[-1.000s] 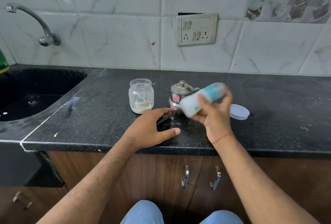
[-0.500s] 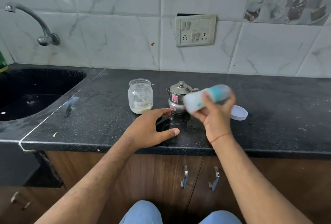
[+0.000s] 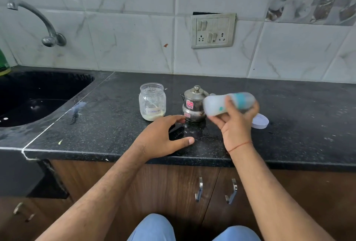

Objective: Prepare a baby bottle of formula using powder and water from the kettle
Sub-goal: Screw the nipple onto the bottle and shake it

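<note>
My right hand (image 3: 236,127) grips a baby bottle (image 3: 215,105) with white liquid and a teal band, held sideways and blurred above the black counter (image 3: 107,125). Just behind it stands a small steel kettle (image 3: 192,105) with its lid on. Left of the kettle is an open glass jar (image 3: 152,101) labelled formula, with a little pale powder and a scoop inside. My left hand (image 3: 163,136) rests flat on the counter in front of the jar and kettle, fingers spread, holding nothing.
A white round lid (image 3: 260,121) lies on the counter right of my right hand. A black sink (image 3: 34,96) with a wall tap (image 3: 38,22) is at the left. A switch and socket panel (image 3: 212,30) sits on the tiled wall. Cabinet handles (image 3: 215,190) are below.
The bottle has shifted up and to the right and looks motion-blurred as my right hand moves it. My left hand has stayed on the counter.
</note>
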### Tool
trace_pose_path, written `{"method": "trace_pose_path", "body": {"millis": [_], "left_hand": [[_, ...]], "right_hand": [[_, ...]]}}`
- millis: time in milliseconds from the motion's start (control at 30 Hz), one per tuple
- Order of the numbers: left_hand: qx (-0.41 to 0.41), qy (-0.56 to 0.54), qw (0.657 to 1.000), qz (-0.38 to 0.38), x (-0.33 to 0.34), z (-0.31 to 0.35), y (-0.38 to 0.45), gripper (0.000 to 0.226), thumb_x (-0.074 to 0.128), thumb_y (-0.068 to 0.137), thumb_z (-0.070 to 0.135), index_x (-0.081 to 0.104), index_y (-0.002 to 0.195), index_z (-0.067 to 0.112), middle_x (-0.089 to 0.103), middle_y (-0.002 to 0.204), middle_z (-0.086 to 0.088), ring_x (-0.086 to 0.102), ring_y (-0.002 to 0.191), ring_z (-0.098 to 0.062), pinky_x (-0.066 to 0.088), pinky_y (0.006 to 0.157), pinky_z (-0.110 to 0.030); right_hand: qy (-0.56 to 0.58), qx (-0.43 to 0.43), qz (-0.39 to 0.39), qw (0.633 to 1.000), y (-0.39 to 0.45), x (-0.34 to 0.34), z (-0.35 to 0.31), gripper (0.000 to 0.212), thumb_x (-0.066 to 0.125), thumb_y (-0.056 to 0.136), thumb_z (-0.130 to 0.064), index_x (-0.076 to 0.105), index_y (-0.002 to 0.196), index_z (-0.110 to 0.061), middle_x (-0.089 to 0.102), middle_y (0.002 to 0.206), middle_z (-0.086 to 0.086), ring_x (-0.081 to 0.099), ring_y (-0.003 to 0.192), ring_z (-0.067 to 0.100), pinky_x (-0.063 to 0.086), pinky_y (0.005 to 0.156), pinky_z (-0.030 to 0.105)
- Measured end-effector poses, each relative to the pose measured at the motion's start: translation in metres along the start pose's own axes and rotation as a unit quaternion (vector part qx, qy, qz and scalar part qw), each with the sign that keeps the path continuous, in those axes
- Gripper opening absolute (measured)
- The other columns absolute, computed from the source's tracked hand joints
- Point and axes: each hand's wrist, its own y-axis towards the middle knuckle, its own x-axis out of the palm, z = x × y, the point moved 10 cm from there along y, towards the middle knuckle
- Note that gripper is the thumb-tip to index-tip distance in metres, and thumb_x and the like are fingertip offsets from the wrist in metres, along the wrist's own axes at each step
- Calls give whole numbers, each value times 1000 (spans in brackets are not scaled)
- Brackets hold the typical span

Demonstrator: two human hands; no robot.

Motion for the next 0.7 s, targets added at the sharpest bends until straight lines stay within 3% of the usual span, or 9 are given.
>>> {"method": "trace_pose_path", "body": {"millis": [33,133,167,267,400,500,533,633,700], "left_hand": [[-2,3,1000,1,0,-1,0,97,68,81,84,53,159,27,65,150,15,59,137,0,52,117,-37],[-1,10,1000,1,2,-1,0,96,69,81,83,55,158,26,65,149,15,60,137,-1,52,116,-38],[-1,11,1000,2,1,-2,1,96,69,81,82,55,157,26,66,149,15,60,136,-1,52,116,-38],[-5,10,1000,1,1,-3,0,98,68,81,85,53,159,28,64,150,17,58,138,0,51,118,-38],[-4,15,1000,-1,3,-3,0,94,69,81,84,54,157,31,65,148,18,59,136,-1,53,115,-39],[-6,11,1000,2,1,-2,-1,97,67,80,85,53,158,29,64,150,17,57,139,-1,50,118,-37],[-7,13,1000,4,1,-3,-1,98,67,80,86,53,159,29,63,151,17,57,139,-1,50,118,-37],[-4,17,1000,3,2,-3,0,95,68,80,85,54,157,32,65,147,19,59,136,-1,53,115,-38],[-3,10,1000,4,1,-4,0,94,68,81,84,54,157,32,65,147,20,59,136,1,52,116,-36]], "right_hand": [[29,10,13,999,2,-4,1,67,72,97,-9,31,146,-30,61,139,10,76,109,35,64,71,57],[-115,36,-109,987,-10,20,8,70,75,92,-5,39,145,-34,65,125,8,75,106,32,64,66,53],[-126,27,-113,985,-10,22,9,72,77,90,-5,40,144,-35,64,125,9,75,106,32,64,66,52],[2,7,2,1000,0,-1,1,70,74,95,-9,31,146,-32,59,139,12,74,111,36,64,72,57],[-120,27,-107,987,-10,23,8,73,76,91,-4,39,145,-35,64,125,9,75,107,31,64,68,55],[11,-2,15,1000,0,-5,-2,70,74,96,-8,32,146,-32,60,138,13,76,109,33,64,71,56],[13,9,11,1000,0,-3,-2,69,73,96,-9,32,146,-31,58,141,15,76,109,35,64,71,56],[-138,33,-133,981,-13,26,10,74,79,87,-9,40,143,-36,62,131,14,74,108,33,64,68,55],[-73,8,-53,996,-6,13,3,71,76,93,-7,37,144,-35,63,132,9,74,111,32,64,69,54]]}}
